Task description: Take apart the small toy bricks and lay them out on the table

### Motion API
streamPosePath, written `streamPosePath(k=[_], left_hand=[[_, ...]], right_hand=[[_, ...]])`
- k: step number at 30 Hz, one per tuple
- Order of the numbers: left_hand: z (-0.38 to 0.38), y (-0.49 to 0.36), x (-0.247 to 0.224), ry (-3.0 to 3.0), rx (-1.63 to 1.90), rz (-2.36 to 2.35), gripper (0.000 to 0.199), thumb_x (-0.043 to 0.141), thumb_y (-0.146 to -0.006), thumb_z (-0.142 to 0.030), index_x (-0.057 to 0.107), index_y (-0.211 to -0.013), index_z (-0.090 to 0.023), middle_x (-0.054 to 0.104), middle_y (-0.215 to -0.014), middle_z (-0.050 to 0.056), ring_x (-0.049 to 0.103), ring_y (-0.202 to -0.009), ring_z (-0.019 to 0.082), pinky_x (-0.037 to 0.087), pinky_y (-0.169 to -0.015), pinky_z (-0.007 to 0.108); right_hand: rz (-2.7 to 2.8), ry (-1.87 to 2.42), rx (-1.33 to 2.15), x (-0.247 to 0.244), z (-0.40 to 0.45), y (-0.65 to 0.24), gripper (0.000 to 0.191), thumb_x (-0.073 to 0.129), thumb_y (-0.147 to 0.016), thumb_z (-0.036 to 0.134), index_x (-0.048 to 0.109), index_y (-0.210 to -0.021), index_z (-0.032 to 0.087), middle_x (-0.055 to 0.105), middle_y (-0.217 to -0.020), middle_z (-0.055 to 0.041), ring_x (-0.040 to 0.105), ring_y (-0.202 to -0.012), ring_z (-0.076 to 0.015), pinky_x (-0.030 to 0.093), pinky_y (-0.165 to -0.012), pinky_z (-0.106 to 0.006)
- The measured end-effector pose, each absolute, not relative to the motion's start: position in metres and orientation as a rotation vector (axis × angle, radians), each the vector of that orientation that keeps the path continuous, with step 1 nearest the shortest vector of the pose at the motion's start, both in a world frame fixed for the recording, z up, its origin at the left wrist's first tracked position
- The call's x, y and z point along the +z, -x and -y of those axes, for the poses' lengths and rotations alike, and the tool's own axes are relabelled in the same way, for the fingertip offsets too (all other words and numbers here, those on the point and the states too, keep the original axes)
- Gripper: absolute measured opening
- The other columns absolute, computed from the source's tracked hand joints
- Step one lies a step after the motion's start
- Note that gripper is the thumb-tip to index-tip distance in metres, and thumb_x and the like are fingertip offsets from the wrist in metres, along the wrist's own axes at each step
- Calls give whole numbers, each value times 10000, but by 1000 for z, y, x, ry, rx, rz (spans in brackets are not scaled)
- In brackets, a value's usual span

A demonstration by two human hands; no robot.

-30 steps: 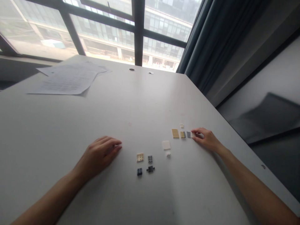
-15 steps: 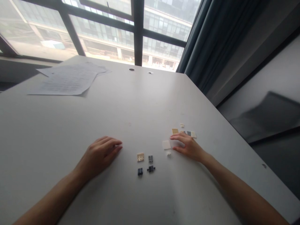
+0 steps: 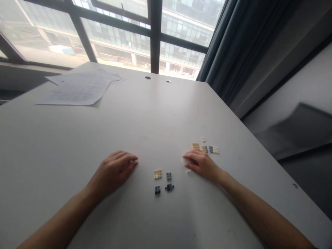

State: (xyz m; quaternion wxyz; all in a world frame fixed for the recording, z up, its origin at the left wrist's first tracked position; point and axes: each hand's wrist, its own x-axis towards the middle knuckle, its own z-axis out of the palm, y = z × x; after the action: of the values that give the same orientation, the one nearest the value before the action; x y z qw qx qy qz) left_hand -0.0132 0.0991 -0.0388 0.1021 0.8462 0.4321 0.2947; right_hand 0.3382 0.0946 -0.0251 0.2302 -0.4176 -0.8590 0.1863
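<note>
right hand (image 3: 203, 165) at 3 o'clock, fingers (image 3: 187, 156) curled on white tile (image 3: 184, 161), not lifted; left hand (image 3: 114, 171) flat, open on tabletop (image 3: 77, 145); four bricks (image 3: 164, 181) unjoined.

Right hand (image 3: 202, 164): shifted leftward from the row of small tan and grey studded plates (image 3: 205, 148), right of frame centre, now covering the flat white square tile (image 3: 184, 161).

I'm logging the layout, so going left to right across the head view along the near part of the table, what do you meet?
Left hand → cream square brick → small grey brick → right hand, which rests on a white piece → grey and cream plate at the row's right end.
</note>
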Motion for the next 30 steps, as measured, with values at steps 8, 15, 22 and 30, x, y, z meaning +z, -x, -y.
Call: streamPosePath(k=[8, 15, 22, 30], left_hand=[[-100, 14, -41, -2499, 889, -1267, 158, 538, -869, -315, 637, -920, -203, 680, -891, 45, 616, -838, 173, 474, -790, 289], [-100, 16, -42, -2501, 889, -1258, 142, 533, -876, -310, 623, -939, -220, 674, -897, 43, 618, -819, 172, 482, -766, 298], [-102, 14, -41, -2502, 892, -1267, 153, 551, -861, -324, 638, -926, -216, 682, -889, 38, 628, -810, 177, 491, -758, 294], [-101, 15, -42, -2512, 896, -1269, 150, 542, -866, -314, 636, -924, -211, 682, -886, 51, 622, -816, 177, 495, -766, 308]], right_hand=[[2347, 1139, 478, -29, -88, -340, 243, 622, -864, 237, 628, -1107, 223, 681, -1046, -72, 604, -1009, -225, 486, -910, -381], [2254, 1248, 386, -20, -72, -377, 270, 569, -897, 291, 603, -1159, 238, 668, -1085, -85, 603, -1038, -240, 487, -925, -413], [1956, 1691, 180, -28, -79, -483, 301, 593, -851, 364, 632, -1106, 209, 677, -1032, -89, 630, -907, -249, 525, -843, -422], [1938, 1718, 316, -48, -89, -508, 300, 606, -823, 367, 659, -1074, 213, 685, -1034, -80, 658, -874, -227, 555, -824, -405]])
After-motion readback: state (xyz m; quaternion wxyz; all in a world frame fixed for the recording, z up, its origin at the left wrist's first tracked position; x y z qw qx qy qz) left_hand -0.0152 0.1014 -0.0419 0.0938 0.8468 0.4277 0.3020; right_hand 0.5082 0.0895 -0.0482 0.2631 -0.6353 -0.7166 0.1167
